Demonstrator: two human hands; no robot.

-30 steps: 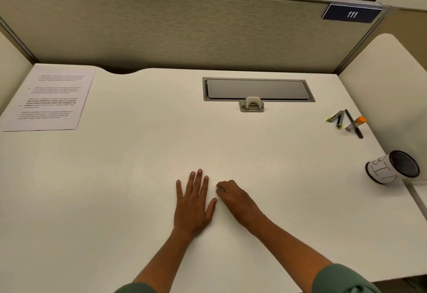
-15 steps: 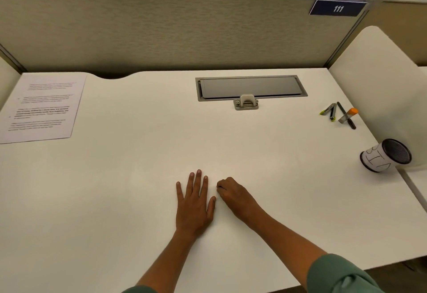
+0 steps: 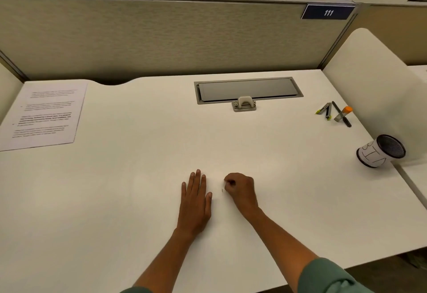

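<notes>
1. The left hand lies flat on the white desk, palm down, fingers straight and together, holding nothing.
2. Just beside it, the right hand rests with fingers curled under. A tiny pale speck shows at its fingertips. I cannot tell whether the hand pinches it.
3. Further right, a mesh cup lies tipped on its side.
4. Beyond it lie a few pens.
5. Far left lies a printed sheet.
6. At the back, a grey cable hatch sits before the partition.
</notes>
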